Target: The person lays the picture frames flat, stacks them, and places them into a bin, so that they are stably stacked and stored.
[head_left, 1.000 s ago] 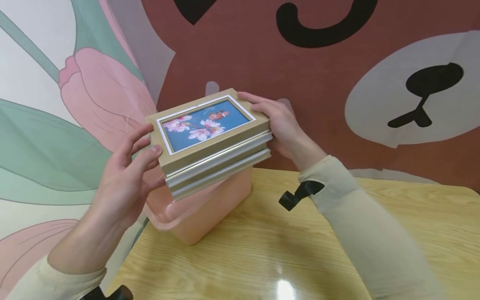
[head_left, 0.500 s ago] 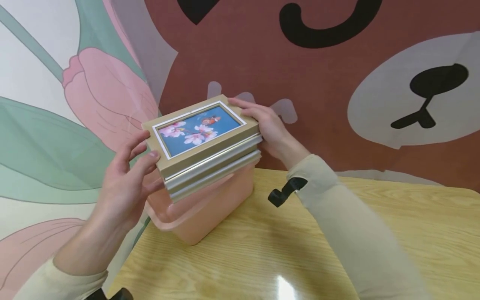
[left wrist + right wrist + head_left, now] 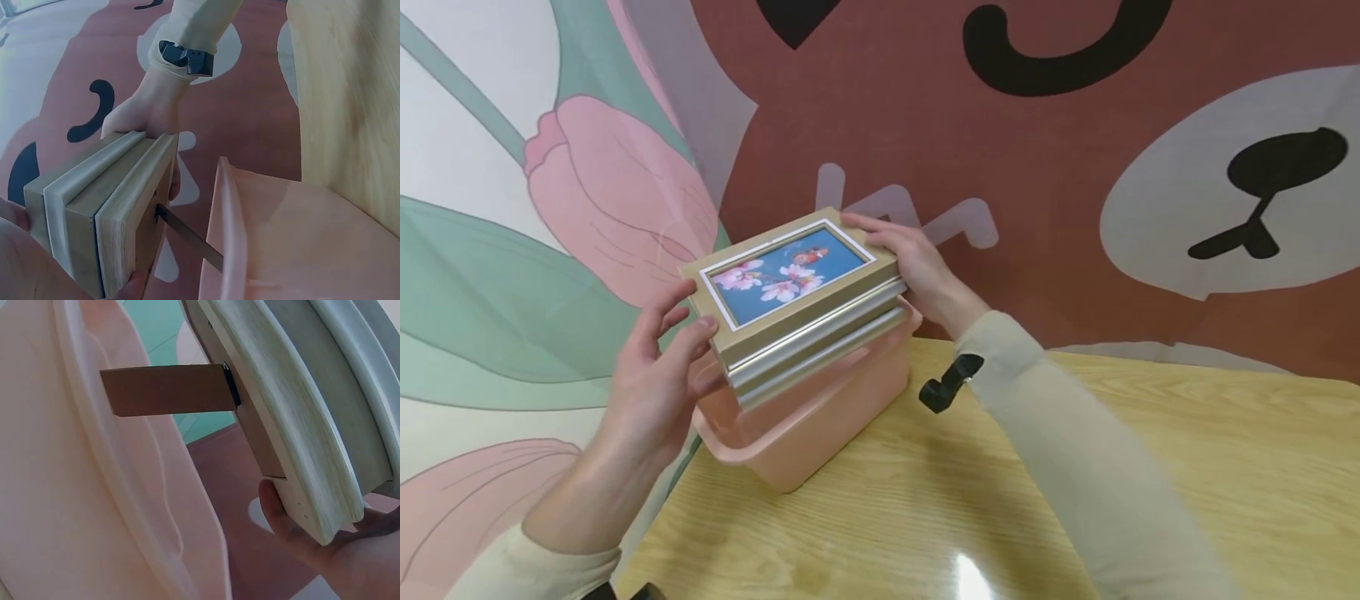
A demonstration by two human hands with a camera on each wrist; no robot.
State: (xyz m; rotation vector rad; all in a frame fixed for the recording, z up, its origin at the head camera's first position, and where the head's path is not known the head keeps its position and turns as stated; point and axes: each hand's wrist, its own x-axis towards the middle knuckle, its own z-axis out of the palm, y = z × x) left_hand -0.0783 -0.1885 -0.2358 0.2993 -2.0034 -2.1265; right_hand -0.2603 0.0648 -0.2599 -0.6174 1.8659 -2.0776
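Both hands hold a stack of picture frames (image 3: 786, 275) above a pink plastic basin (image 3: 842, 429). The top one is gold with a white inner border and a picture of pink blossoms on blue. My left hand (image 3: 651, 383) grips the stack's left end, thumb near its front corner. At the far right end my right hand (image 3: 921, 267) grips it, with fingers over the top edge; in the right wrist view a fingertip (image 3: 272, 500) reaches the underside. From the bottom frame's back a brown stand leg (image 3: 165, 390) sticks out toward the basin. The basin's inside is partly hidden.
The basin stands at the left corner of a light wood-grain table (image 3: 1000, 500). Behind rises a wall covering (image 3: 1037, 183) with a brown cartoon face, and a flowered one (image 3: 617, 192) is on the left. Each wrist wears a black camera mount (image 3: 951, 383).
The stack has come down and a little to the left, closer to the basin. My right hand has moved left and down with it, while my left hand has shifted only slightly.
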